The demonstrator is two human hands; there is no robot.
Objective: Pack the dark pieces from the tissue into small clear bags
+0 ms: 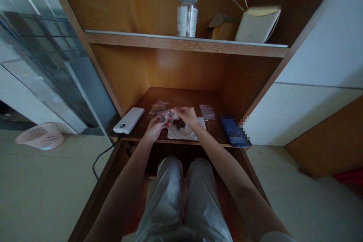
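While the left hand [154,128] pinched one edge of a small clear plastic bag [168,115], the right hand [188,116], its fingers curled narrowly, held the other edge.

On the wooden desktop [181,98], a power bank [129,120] lies by the left edge and a phone [234,131] at the front right corner. Small plastic bags [157,108] lie toward the back left and back right. A white sheet [184,133] lies front centre, beneath the left hand [154,128] and right hand [188,117]. On the shelf [184,44] above stand a bottle [187,14], a cardboard piece [222,28] and a handbag [256,24], left to right.
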